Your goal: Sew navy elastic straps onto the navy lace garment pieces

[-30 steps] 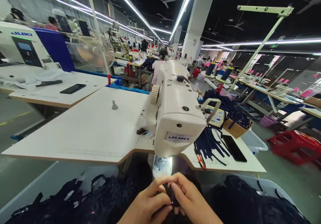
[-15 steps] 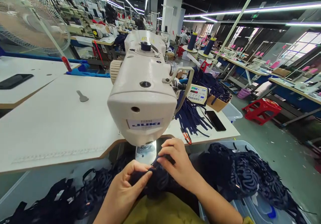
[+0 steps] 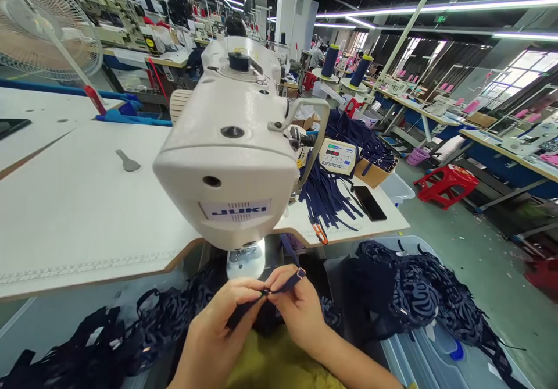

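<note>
In front of the white JUKI sewing machine (image 3: 226,162), my left hand (image 3: 222,319) and my right hand (image 3: 300,313) meet fingertip to fingertip. Both pinch a narrow navy strap (image 3: 285,285); a small metal-looking ring or slider (image 3: 300,272) shows on it by my right knuckles. From there the strap runs up toward the table edge. The machine's lit metal sewing bed (image 3: 245,261) lies just beyond my fingers. What sits exactly between the fingertips is too small to make out.
Bins of navy garments flank me, a garment pile (image 3: 418,296) right and another (image 3: 161,325) left. On the white table (image 3: 87,214) are a flat grey metal piece (image 3: 128,161), cut navy straps (image 3: 329,200), orange-handled snips (image 3: 320,233), a phone (image 3: 369,203) and a control panel (image 3: 337,156).
My right hand has come down and closer to the left, now pinching the strap beside it. The strap and its ring have come into sight. The camera view has shifted slightly.
</note>
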The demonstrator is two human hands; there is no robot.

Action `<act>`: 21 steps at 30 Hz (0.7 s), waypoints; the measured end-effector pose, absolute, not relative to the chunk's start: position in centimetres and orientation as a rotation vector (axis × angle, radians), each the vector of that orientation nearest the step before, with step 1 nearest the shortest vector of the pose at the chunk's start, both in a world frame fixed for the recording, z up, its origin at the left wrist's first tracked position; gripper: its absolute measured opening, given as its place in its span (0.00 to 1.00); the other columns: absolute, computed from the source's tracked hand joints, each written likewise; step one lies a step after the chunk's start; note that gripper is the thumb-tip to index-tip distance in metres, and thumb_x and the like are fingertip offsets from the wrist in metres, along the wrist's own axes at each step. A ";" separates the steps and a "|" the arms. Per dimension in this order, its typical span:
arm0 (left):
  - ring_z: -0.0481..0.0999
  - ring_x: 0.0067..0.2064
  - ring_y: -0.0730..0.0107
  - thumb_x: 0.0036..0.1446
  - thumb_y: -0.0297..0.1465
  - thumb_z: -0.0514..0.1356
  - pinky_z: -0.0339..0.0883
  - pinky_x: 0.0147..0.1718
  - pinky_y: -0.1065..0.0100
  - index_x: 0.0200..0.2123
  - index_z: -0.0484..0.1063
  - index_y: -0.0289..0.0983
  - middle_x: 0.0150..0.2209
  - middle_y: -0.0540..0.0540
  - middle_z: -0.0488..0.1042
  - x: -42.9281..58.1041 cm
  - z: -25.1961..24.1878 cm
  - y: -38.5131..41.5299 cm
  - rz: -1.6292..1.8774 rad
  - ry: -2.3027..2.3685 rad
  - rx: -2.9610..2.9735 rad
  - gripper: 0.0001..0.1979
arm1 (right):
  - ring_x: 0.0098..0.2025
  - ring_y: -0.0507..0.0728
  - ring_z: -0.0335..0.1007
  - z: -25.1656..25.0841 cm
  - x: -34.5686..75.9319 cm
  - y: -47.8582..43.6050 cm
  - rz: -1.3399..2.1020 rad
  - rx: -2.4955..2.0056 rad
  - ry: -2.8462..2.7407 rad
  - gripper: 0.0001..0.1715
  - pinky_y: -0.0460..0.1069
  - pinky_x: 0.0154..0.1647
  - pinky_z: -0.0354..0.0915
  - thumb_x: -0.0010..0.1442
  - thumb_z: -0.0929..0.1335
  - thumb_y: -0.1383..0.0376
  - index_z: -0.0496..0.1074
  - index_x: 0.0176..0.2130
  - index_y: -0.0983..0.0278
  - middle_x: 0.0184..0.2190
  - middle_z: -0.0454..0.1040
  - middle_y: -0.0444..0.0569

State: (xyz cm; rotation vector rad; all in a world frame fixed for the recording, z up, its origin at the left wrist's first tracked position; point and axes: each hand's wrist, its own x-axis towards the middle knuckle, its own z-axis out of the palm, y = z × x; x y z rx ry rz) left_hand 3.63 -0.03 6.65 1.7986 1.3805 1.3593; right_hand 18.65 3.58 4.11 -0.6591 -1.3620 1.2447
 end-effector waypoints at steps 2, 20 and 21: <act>0.78 0.37 0.78 0.56 0.30 0.60 0.72 0.37 0.79 0.35 0.71 0.43 0.38 0.52 0.76 3.5 6.5 -0.1 1.400 1.440 1.970 0.03 | 0.38 0.52 0.70 4.1 18.7 3.5 1.151 -0.658 -1.414 0.07 0.46 0.41 0.64 0.60 0.69 0.69 0.71 0.37 0.57 0.35 0.73 0.43; 0.76 0.29 0.81 0.57 0.29 0.58 0.70 0.30 0.82 0.34 0.68 0.44 0.35 0.56 0.75 4.1 6.5 -0.2 1.376 1.405 1.800 0.03 | 0.35 0.52 0.69 4.4 19.1 3.5 1.005 -0.774 -1.606 0.06 0.45 0.36 0.64 0.62 0.66 0.69 0.69 0.39 0.58 0.34 0.72 0.43; 0.76 0.31 0.80 0.56 0.30 0.59 0.70 0.31 0.82 0.33 0.68 0.44 0.34 0.56 0.75 4.1 6.5 -0.2 1.373 1.436 1.764 0.02 | 0.35 0.52 0.69 4.6 19.2 3.6 0.993 -0.781 -1.632 0.05 0.45 0.36 0.64 0.62 0.65 0.68 0.69 0.39 0.58 0.34 0.72 0.44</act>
